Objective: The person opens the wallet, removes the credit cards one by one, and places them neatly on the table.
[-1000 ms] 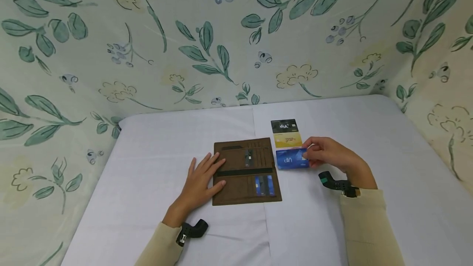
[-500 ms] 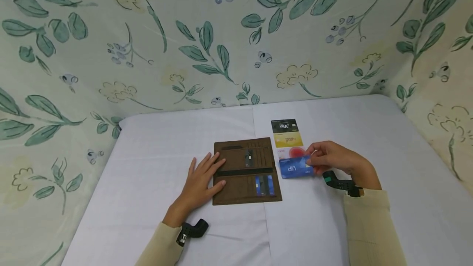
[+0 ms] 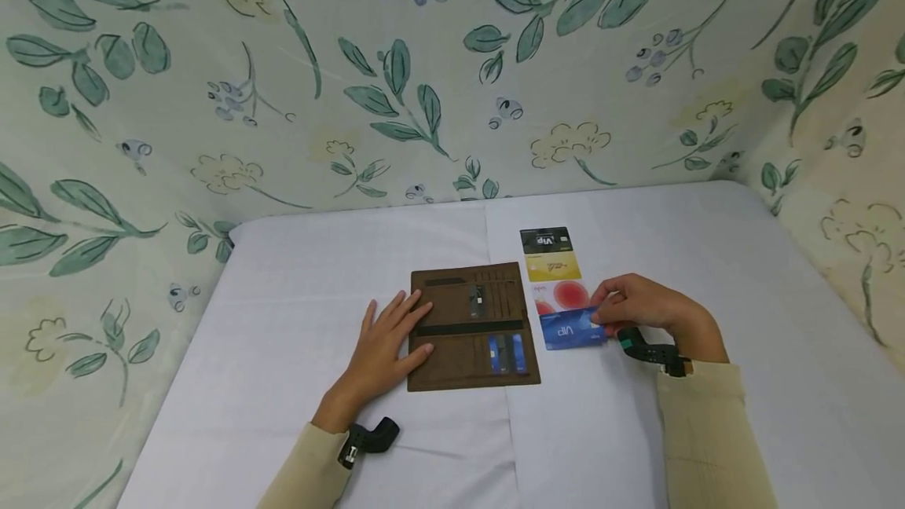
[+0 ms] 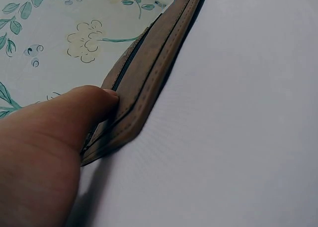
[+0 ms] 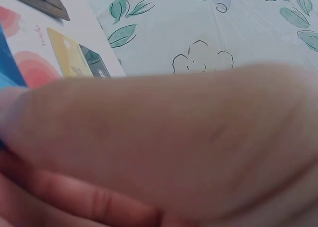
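Fingers of the right hand (image 3: 654,313) pinch a blue card (image 3: 569,330) by its right end, just right of the unfolded wallet (image 3: 467,352): flat face, pale VIP lettering, upside down in the head view! On the brown wallet's left side rests the left hand (image 3: 385,348), fingers spread. Right of the wallet, a red-and-white card (image 3: 562,295) sits just beyond the blue.

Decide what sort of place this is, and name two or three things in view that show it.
Probably an indoor filming set-up: a white-covered table, flower-patterned fabric rising behind and beside it, and a black camera strapped to each of the person's wrists.
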### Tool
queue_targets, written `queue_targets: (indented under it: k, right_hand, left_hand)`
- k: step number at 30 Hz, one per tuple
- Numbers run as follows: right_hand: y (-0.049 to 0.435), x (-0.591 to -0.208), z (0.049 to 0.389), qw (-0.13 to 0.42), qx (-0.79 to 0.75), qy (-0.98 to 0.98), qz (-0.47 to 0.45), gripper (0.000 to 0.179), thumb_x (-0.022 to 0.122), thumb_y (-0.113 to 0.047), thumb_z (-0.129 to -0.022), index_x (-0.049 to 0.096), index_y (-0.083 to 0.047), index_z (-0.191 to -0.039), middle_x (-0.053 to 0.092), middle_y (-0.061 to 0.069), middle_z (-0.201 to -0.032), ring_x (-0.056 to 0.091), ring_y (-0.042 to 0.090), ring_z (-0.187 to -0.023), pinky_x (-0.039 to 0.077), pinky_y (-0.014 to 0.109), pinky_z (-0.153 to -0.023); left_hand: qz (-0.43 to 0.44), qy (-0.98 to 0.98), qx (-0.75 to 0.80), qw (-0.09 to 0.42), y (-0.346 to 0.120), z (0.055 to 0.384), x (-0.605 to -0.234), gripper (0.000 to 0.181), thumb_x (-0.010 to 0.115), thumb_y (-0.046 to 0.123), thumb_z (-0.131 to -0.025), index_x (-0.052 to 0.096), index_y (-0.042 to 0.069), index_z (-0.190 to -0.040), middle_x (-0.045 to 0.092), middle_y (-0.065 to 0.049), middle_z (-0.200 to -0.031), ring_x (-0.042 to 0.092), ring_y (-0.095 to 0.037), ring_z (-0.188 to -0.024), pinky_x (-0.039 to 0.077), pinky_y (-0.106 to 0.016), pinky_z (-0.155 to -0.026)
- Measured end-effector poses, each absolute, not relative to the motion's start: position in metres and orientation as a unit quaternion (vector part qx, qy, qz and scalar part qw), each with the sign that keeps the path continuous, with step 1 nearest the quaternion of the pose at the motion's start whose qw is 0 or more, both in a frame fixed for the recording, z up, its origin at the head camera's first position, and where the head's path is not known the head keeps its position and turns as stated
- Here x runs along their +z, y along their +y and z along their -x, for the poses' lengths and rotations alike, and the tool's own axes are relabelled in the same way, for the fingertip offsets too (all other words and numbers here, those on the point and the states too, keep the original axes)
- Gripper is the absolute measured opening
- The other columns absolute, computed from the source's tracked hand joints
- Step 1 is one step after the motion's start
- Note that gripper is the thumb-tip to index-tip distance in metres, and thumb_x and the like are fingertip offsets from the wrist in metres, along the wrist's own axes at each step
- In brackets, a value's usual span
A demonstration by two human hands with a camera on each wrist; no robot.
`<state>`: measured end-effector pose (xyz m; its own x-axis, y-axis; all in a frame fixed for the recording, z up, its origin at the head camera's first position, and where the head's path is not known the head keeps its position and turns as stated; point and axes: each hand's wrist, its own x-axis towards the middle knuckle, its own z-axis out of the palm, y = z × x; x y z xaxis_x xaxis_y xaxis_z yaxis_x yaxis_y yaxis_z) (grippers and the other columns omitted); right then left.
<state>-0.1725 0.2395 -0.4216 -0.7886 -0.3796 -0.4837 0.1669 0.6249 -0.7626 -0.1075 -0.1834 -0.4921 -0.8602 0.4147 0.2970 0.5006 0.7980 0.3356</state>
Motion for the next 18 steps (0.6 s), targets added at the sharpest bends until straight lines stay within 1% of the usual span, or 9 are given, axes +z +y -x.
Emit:
queue_targets:
  k: [3, 9, 18]
  right_hand:
    - [0.2395, -0.4220, 0.1717, 0.319, -0.408, 0.854, 0.057, 0.030, 0.072, -0.021, -0.086, 0.062, 0.002, -0.101, 0.066, 0.008, -0.077, 0.062, 0.020, -0.069, 0.050, 0.030, -0.069]
    - [0.2394, -0.4235, 0.1728, 0.315, -0.385, 0.866, 0.045, 0.028, 0.075, -0.022, -0.084, 0.061, 0.000, -0.093, 0.065, 0.007, -0.071, 0.062, 0.020, -0.068, 0.048, 0.030, -0.068]
    - [0.2371, -0.4252, 0.1719, 0.308, -0.356, 0.882, 0.032, 0.029, 0.077, -0.026, -0.082, 0.061, -0.002, -0.088, 0.065, 0.006, -0.070, 0.061, 0.020, -0.069, 0.046, 0.030, -0.066]
  left_hand:
    - [0.244, -0.942, -0.205, 0.105, -0.1828, 0.1072, -0.4916, 0.062, 0.060, 0.046, -0.092, 0.044, 0.020, -0.146, 0.034, -0.004, -0.155, 0.027, -0.030, -0.143, 0.009, -0.064, -0.111]
    - [0.246, -0.940, -0.208, 0.109, -0.1823, 0.1078, -0.4905, 0.063, 0.062, 0.045, -0.091, 0.045, 0.020, -0.146, 0.034, -0.005, -0.154, 0.028, -0.031, -0.143, 0.009, -0.065, -0.110]
    - [0.246, -0.940, -0.208, 0.110, -0.1826, 0.1073, -0.4921, 0.063, 0.062, 0.045, -0.091, 0.044, 0.020, -0.146, 0.034, -0.005, -0.154, 0.027, -0.031, -0.143, 0.009, -0.065, -0.109]
